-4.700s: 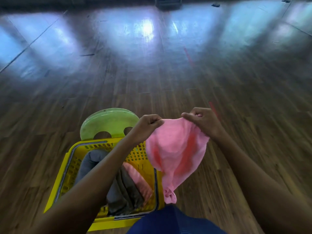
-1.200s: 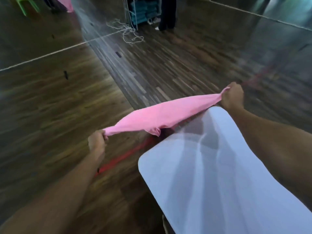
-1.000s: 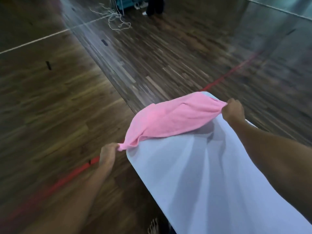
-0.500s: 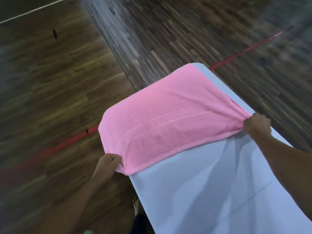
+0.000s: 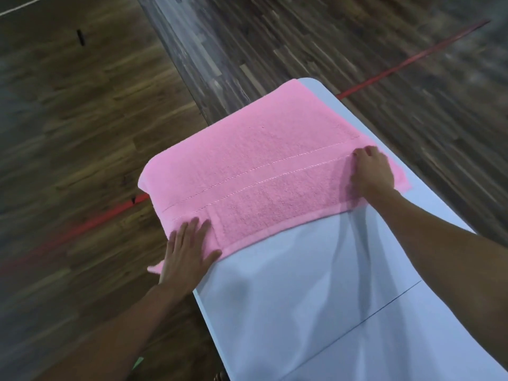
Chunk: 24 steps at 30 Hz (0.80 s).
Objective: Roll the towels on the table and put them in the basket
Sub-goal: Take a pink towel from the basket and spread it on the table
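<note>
A pink towel (image 5: 264, 171) lies spread flat across the far end of the white table (image 5: 316, 292), its left edge hanging over the table's side. My left hand (image 5: 187, 251) presses flat on the towel's near left corner, fingers straight. My right hand (image 5: 371, 171) rests on the towel's right edge, fingers bent down onto the cloth. The basket is out of view.
Dark wooden floor surrounds the table on the left and far side. A red line (image 5: 406, 59) is painted across the floor and passes under the table. The near part of the table top is bare, with a seam running across it.
The towel went from stretched in the air between both hands to lying flat on the table. Both hands let go of the corners and now rest on top of it.
</note>
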Available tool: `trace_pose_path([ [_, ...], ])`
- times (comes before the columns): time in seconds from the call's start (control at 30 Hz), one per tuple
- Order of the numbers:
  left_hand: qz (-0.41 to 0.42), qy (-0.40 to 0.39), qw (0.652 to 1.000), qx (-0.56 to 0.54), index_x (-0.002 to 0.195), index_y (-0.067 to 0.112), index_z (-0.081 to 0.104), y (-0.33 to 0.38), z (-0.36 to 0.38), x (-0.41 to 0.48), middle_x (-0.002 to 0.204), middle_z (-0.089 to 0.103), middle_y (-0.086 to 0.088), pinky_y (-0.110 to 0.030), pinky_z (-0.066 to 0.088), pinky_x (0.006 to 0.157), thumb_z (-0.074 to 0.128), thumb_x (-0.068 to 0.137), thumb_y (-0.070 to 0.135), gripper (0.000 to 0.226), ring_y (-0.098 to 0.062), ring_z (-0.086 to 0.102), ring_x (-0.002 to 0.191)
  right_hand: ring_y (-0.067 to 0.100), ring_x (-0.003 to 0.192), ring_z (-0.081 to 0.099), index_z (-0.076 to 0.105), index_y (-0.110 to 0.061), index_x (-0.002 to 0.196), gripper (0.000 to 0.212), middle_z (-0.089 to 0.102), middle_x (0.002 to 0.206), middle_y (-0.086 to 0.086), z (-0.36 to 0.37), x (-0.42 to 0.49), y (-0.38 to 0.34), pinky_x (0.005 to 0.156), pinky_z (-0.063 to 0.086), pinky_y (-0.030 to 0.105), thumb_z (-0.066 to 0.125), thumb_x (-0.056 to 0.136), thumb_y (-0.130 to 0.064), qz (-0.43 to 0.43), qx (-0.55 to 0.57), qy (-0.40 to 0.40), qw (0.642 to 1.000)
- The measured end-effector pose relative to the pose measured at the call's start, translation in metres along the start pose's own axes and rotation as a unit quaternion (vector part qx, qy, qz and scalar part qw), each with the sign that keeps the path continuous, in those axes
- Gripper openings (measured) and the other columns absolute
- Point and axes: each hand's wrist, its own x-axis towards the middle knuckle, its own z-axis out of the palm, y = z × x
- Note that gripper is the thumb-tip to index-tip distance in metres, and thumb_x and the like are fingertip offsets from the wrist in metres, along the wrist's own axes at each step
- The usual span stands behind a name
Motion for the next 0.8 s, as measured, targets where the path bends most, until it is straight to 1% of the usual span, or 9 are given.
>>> trace_pose_path([
  [0.03, 0.012, -0.018, 1.0, -0.001, 0.155, 0.024, 0.001, 0.004, 0.007, 0.003, 0.162, -0.006, -0.009, -0.052, 0.004, 0.119, 0.008, 0.09, 0.071, 0.081, -0.031, -0.005, 0.149, 0.039, 0.123, 0.044, 0.046, -0.004, 0.133, 0.044, 0.045, 0.137, 0.02, 0.005, -0.001, -0.007, 0.105, 0.04, 0.052, 0.053, 0.09, -0.008, 0.014, 0.043, -0.004, 0.999],
  [0.07, 0.018, -0.027, 0.999, -0.008, 0.154, 0.026, -0.01, 0.009, 0.013, 0.006, 0.16, -0.019, -0.006, -0.053, -0.002, 0.119, 0.0, 0.089, 0.07, 0.079, -0.028, -0.017, 0.147, 0.04, 0.13, 0.039, 0.042, -0.004, 0.136, 0.043, 0.039, 0.143, 0.02, 0.011, -0.002, -0.013, 0.109, 0.035, 0.054, 0.047, 0.095, -0.017, 0.037, 0.077, -0.01, 0.996],
  [0.1, 0.012, -0.024, 0.999, -0.021, 0.152, 0.027, -0.015, 0.014, 0.018, 0.009, 0.158, -0.026, -0.004, -0.052, -0.006, 0.119, -0.004, 0.089, 0.069, 0.077, -0.026, -0.023, 0.145, 0.04, 0.139, 0.028, 0.034, -0.005, 0.142, 0.05, 0.029, 0.152, 0.02, 0.019, -0.003, -0.016, 0.114, 0.024, 0.055, 0.039, 0.099, -0.031, 0.053, 0.093, -0.022, 0.994],
  [0.17, -0.02, -0.008, 0.998, -0.053, 0.151, 0.029, -0.018, 0.024, 0.025, 0.014, 0.156, -0.03, -0.001, -0.051, -0.011, 0.117, -0.003, 0.089, 0.069, 0.075, -0.025, -0.027, 0.144, 0.034, 0.149, -0.001, 0.01, -0.012, 0.153, 0.074, 0.0, 0.161, 0.017, 0.034, -0.005, -0.018, 0.117, -0.001, 0.05, 0.023, 0.098, -0.059, 0.052, 0.066, -0.043, 0.996],
  [0.23, -0.043, 0.014, 0.997, -0.066, 0.151, 0.03, -0.017, 0.033, 0.03, 0.016, 0.157, -0.029, 0.0, -0.05, -0.013, 0.116, 0.0, 0.089, 0.068, 0.075, -0.024, -0.027, 0.144, 0.028, 0.148, -0.013, -0.005, -0.018, 0.154, 0.084, -0.013, 0.161, 0.012, 0.044, -0.006, -0.01, 0.116, -0.01, 0.046, 0.012, 0.092, -0.072, 0.038, 0.036, -0.034, 0.998],
  [0.37, -0.059, 0.041, 0.995, -0.075, 0.152, 0.029, -0.016, 0.045, 0.037, 0.007, 0.157, -0.027, 0.0, -0.048, -0.014, 0.116, -0.001, 0.087, 0.07, 0.077, -0.023, -0.026, 0.144, 0.024, 0.149, -0.012, -0.005, -0.023, 0.155, 0.083, -0.012, 0.162, 0.006, 0.052, -0.019, 0.006, 0.118, -0.009, 0.047, 0.007, 0.09, -0.074, 0.02, 0.019, -0.022, 0.999],
  [0.5, -0.063, 0.044, 0.993, -0.088, 0.151, 0.029, -0.017, 0.082, 0.049, -0.021, 0.157, -0.028, -0.001, -0.048, -0.015, 0.116, -0.004, 0.086, 0.07, 0.078, -0.024, -0.028, 0.143, 0.021, 0.149, -0.01, -0.001, -0.026, 0.155, 0.082, -0.009, 0.163, 0.003, 0.049, -0.049, 0.035, 0.119, -0.007, 0.047, 0.007, 0.09, -0.075, 0.018, 0.022, -0.011, 1.0],
  [0.67, -0.053, 0.016, 0.994, -0.093, 0.147, 0.032, -0.026, 0.14, 0.074, -0.093, 0.153, -0.036, 0.0, -0.049, -0.018, 0.115, -0.008, 0.085, 0.07, 0.075, -0.022, -0.036, 0.14, 0.02, 0.149, -0.008, 0.002, -0.029, 0.155, 0.083, -0.007, 0.163, 0.001, 0.042, -0.118, 0.098, 0.12, -0.006, 0.047, 0.006, 0.087, -0.078, 0.029, 0.015, -0.008, 0.999],
  [0.8, -0.039, 0.019, 0.996, -0.079, 0.147, 0.031, -0.028, 0.189, 0.102, -0.168, 0.153, -0.037, 0.0, -0.048, -0.019, 0.115, -0.006, 0.088, 0.068, 0.073, -0.023, -0.036, 0.139, 0.02, 0.15, -0.005, 0.005, -0.03, 0.155, 0.083, -0.004, 0.163, 0.001, 0.04, -0.199, 0.161, 0.12, -0.004, 0.045, 0.007, 0.087, -0.078, 0.044, 0.025, 0.002, 0.999],
])
